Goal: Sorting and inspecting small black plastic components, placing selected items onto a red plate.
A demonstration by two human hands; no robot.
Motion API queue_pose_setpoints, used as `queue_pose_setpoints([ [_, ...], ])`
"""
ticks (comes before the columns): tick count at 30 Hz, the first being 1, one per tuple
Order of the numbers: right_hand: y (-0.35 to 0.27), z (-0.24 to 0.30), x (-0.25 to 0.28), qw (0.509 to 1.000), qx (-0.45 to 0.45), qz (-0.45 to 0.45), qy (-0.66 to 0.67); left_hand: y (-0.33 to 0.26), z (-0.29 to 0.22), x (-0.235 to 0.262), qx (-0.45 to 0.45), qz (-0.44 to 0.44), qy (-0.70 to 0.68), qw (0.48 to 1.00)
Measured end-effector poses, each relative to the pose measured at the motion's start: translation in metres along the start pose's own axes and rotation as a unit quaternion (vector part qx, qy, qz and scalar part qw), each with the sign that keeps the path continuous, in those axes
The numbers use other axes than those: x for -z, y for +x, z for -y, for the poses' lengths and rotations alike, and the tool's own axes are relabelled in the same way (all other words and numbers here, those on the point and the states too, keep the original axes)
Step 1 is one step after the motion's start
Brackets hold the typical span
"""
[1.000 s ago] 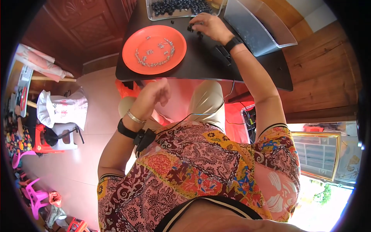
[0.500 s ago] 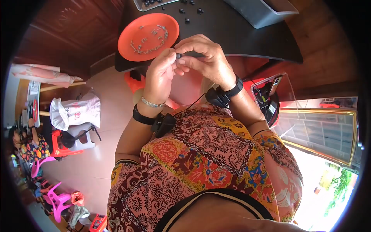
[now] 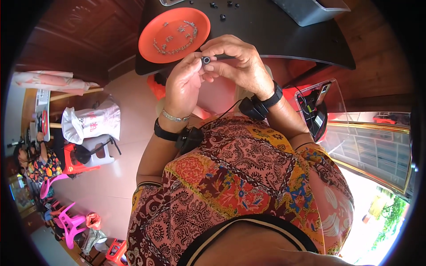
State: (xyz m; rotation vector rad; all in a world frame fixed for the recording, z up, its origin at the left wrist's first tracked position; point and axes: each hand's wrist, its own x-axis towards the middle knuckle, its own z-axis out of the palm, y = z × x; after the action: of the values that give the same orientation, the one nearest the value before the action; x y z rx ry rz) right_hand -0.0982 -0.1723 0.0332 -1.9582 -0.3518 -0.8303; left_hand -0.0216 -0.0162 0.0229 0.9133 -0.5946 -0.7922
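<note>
Between my two hands, just off the table's near edge, is a small black part (image 3: 205,60) with a pale ring around a dark hole on its visible end. My left hand (image 3: 183,82) pinches it between thumb and fingers. The thumb and forefinger of my right hand (image 3: 242,64) close on its other side. Beyond my left hand, an orange-red plate (image 3: 148,46) carries many tiny silvery metal pieces (image 3: 191,37), mostly in a curved line along one side. Several loose black parts (image 3: 222,17) lie on the dark table past my fingers.
The black table (image 3: 270,42) has a grey plastic bin (image 3: 306,15) at its far right and a tray edge (image 3: 171,2) at the back. A clear box with cables (image 3: 316,111) is to my right. At left are a white sack (image 3: 95,122), stools and another person (image 3: 42,162).
The black part has turned so its ringed end now shows. Both hands stay together around it. The plate and table appear slightly higher and farther right in the picture.
</note>
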Motion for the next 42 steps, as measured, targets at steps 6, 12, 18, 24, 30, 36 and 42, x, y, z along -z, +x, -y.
queue_pose_setpoints([
  [6, 0.001, -0.002, -0.004, 0.999, 0.012, -0.014, 0.034, 0.0, 0.001, 0.004, 0.005, 0.029, -0.016, 0.999],
  [12, 0.002, 0.007, -0.002, 0.997, -0.049, -0.012, 0.064, 0.001, 0.003, 0.007, -0.001, 0.028, -0.007, 1.0],
  [18, 0.0, 0.003, -0.004, 0.999, -0.017, -0.004, 0.031, -0.001, 0.002, 0.012, 0.015, 0.049, 0.008, 0.999],
  [24, 0.0, 0.001, -0.008, 0.998, -0.031, 0.045, 0.015, -0.006, 0.003, 0.019, 0.021, 0.033, 0.019, 0.999],
  [30, 0.014, 0.004, -0.014, 0.994, -0.021, 0.11, -0.017, -0.019, -0.001, 0.033, 0.034, -0.018, 0.048, 0.998],
  [36, 0.073, -0.037, -0.011, 0.979, -0.051, 0.127, -0.153, -0.029, -0.006, 0.059, 0.0, -0.047, 0.036, 0.998],
  [42, 0.119, -0.071, -0.04, 0.918, -0.115, 0.264, -0.274, -0.036, -0.008, 0.061, -0.01, -0.078, -0.002, 0.997],
])
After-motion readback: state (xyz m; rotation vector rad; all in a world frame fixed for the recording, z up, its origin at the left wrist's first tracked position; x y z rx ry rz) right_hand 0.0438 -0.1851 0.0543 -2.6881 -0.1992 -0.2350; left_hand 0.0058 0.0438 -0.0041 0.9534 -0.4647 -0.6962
